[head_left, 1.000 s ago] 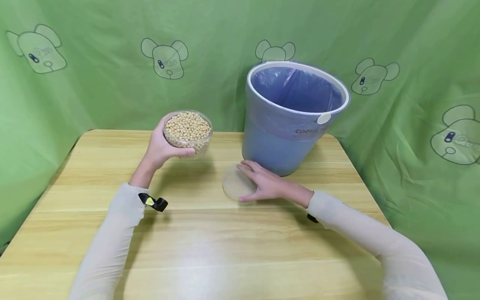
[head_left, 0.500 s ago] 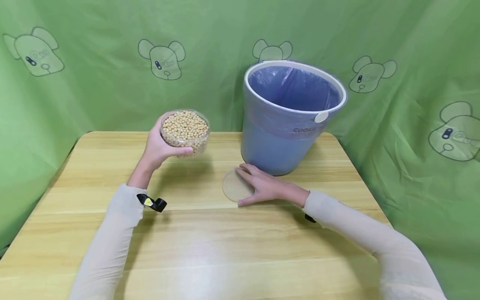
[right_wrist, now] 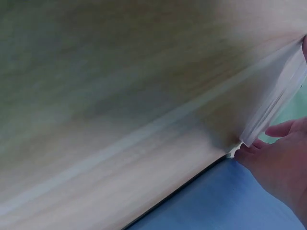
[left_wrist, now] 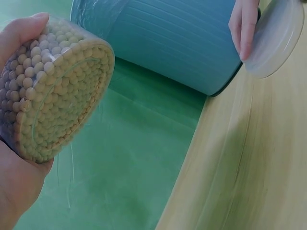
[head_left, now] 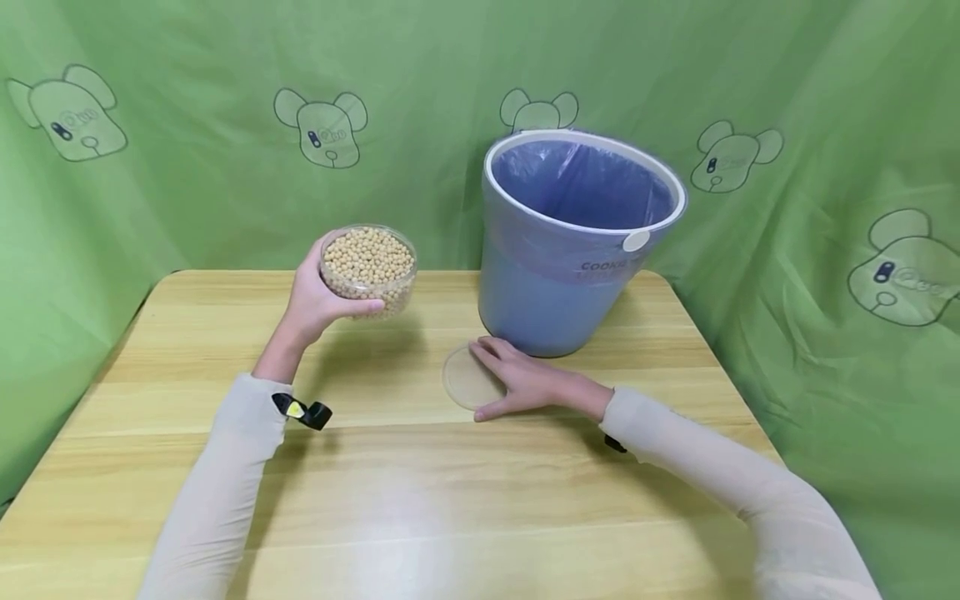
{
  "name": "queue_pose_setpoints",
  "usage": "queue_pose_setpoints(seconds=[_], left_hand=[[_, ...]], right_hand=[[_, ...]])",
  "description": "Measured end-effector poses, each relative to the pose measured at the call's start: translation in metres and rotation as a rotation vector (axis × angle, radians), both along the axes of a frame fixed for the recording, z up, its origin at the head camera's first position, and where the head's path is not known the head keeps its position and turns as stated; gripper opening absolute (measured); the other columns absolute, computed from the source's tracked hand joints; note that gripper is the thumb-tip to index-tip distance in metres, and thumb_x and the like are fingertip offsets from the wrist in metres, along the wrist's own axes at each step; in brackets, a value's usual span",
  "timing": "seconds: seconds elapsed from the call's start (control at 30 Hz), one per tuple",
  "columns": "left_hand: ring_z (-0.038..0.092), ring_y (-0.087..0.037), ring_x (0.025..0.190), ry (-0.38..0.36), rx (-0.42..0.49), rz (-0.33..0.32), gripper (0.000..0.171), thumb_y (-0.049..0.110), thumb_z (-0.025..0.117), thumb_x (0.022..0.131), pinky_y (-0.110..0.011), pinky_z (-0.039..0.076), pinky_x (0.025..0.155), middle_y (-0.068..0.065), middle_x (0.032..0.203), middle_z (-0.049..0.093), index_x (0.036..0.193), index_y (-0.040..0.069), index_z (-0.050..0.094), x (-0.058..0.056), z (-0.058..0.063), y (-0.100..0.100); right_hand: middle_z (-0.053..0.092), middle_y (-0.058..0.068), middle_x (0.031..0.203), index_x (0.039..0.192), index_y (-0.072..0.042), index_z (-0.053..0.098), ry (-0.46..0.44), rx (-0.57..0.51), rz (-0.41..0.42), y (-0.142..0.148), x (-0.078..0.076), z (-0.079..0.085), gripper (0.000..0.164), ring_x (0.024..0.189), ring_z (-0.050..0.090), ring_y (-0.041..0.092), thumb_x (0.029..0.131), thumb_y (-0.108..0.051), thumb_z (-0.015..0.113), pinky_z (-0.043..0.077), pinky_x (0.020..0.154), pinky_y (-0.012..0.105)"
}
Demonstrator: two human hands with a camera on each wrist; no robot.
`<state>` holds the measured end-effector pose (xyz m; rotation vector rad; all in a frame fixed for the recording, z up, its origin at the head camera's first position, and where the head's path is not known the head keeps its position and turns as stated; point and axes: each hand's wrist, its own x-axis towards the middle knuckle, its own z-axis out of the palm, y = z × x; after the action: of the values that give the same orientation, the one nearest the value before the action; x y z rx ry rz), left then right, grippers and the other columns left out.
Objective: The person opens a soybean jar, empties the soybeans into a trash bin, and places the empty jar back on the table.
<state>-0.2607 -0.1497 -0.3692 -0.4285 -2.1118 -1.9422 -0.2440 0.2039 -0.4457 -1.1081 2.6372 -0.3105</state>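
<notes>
In the head view my left hand [head_left: 318, 292] grips a clear round tub [head_left: 401, 296], thumb across its near side. Pale yellow soybeans [head_left: 367, 254] fill it close to the open rim. The tub hangs above the table; its bottom shows through in the left wrist view. My right hand [head_left: 521, 379] is spread at a clear round lid [head_left: 468, 383] lying on the table. Its thumb is at the near edge and its fingertips at the far edge. In the right wrist view the fingers [right_wrist: 249, 151] are right beside the lid's rim [right_wrist: 259, 122].
A blue bin [head_left: 536, 292] with a white rim and a thin plastic liner stands behind the right hand. The wooden table [head_left: 360, 500] meets a green curtain [head_left: 427, 100] at the back and sides. Both forearms cross the table from the front.
The right thumb and fingertips have spread slightly wider around the lid, with the thumb now just past its near edge. The left hand keeps the tub in place; the head view has shifted slightly.
</notes>
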Motion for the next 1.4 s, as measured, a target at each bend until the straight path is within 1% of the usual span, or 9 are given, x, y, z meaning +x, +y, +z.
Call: queue_pose_setpoints(seconds=[0.23,0.4,0.57,0.73,0.9,1.03,1.13,1.27,1.4], left_hand=[[0.05,-0.026,0.135,-0.005,-0.019,0.004,0.108,-0.003,0.093,0.058,-0.046,0.045,0.118,-0.013,0.15,0.049,0.152,0.013,0.042,-0.002,-0.003,0.0],[0.05,-0.025,0.135,-0.002,-0.023,0.008,0.108,-0.001,0.094,0.058,-0.045,0.045,0.117,-0.011,0.15,0.049,0.152,0.014,0.042,-0.003,-0.003,0.001],[0.05,-0.024,0.135,-0.003,-0.012,0.012,0.107,-0.002,0.094,0.059,-0.045,0.045,0.117,-0.01,0.149,0.049,0.151,0.014,0.042,-0.003,-0.001,0.001],[0.05,-0.024,0.135,-0.007,-0.012,0.027,0.107,-0.001,0.094,0.059,-0.045,0.045,0.117,-0.01,0.149,0.049,0.151,0.014,0.042,-0.002,0.0,0.003],[0.05,-0.024,0.135,-0.011,-0.002,0.032,0.107,-0.001,0.094,0.059,-0.044,0.045,0.118,-0.01,0.149,0.049,0.151,0.013,0.043,-0.001,-0.001,0.002],[0.05,-0.023,0.135,-0.007,-0.004,0.042,0.107,0.0,0.095,0.058,-0.043,0.045,0.118,-0.01,0.149,0.049,0.151,0.014,0.043,0.001,-0.002,0.001],[0.05,-0.023,0.134,-0.002,-0.002,0.05,0.107,0.0,0.095,0.058,-0.043,0.045,0.117,-0.01,0.148,0.05,0.151,0.015,0.043,0.001,-0.002,0.001],[0.051,-0.022,0.134,0.006,0.012,0.059,0.106,-0.001,0.095,0.058,-0.042,0.045,0.117,-0.01,0.147,0.051,0.15,0.015,0.044,0.001,-0.001,0.002],[0.051,-0.022,0.134,0.011,0.029,0.076,0.105,-0.001,0.095,0.059,-0.042,0.046,0.117,-0.009,0.147,0.051,0.15,0.015,0.044,-0.001,0.002,0.003]], right_hand=[[0.018,0.026,0.165,0.163,-0.003,0.016,0.025,-0.014,0.007,0.0,0.001,0.0,0.121,0.154,0.019,0.038,0.079,-0.071,0.073,0.031,0.125,0.054],[0.019,0.027,0.165,0.162,-0.003,0.018,0.064,-0.04,0.018,0.0,0.002,0.006,0.122,0.154,0.021,0.04,0.078,-0.072,0.073,0.032,0.124,0.056],[0.027,0.026,0.163,0.162,-0.003,0.022,0.118,-0.09,0.039,-0.005,0.004,0.023,0.111,0.151,0.029,0.039,0.084,-0.063,0.074,0.033,0.124,0.054],[0.035,0.024,0.159,0.158,-0.002,0.032,0.227,-0.168,0.083,-0.009,0.007,0.048,0.094,0.146,0.038,0.037,0.089,-0.048,0.075,0.036,0.123,0.051],[0.048,0.022,0.152,0.151,0.0,0.045,0.405,-0.3,0.148,-0.013,0.008,0.078,0.074,0.14,0.047,0.036,0.091,-0.031,0.075,0.04,0.121,0.049],[0.057,0.022,0.142,0.142,0.002,0.055,0.618,-0.433,0.202,-0.015,0.01,0.106,0.062,0.132,0.054,0.037,0.089,-0.023,0.075,0.042,0.118,0.052],[0.062,0.024,0.135,0.137,0.003,0.06,0.802,-0.5,0.224,-0.016,0.011,0.126,0.056,0.125,0.059,0.038,0.089,-0.021,0.074,0.041,0.118,0.057],[0.065,0.024,0.128,0.135,0.002,0.062,1.008,-0.545,0.167,-0.013,0.011,0.147,0.05,0.12,0.061,0.039,0.09,-0.019,0.071,0.038,0.12,0.057],[0.067,0.023,0.126,0.133,0.0,0.064,1.136,-0.557,0.048,-0.006,0.009,0.16,0.046,0.117,0.062,0.039,0.09,-0.014,0.071,0.04,0.12,0.053]])
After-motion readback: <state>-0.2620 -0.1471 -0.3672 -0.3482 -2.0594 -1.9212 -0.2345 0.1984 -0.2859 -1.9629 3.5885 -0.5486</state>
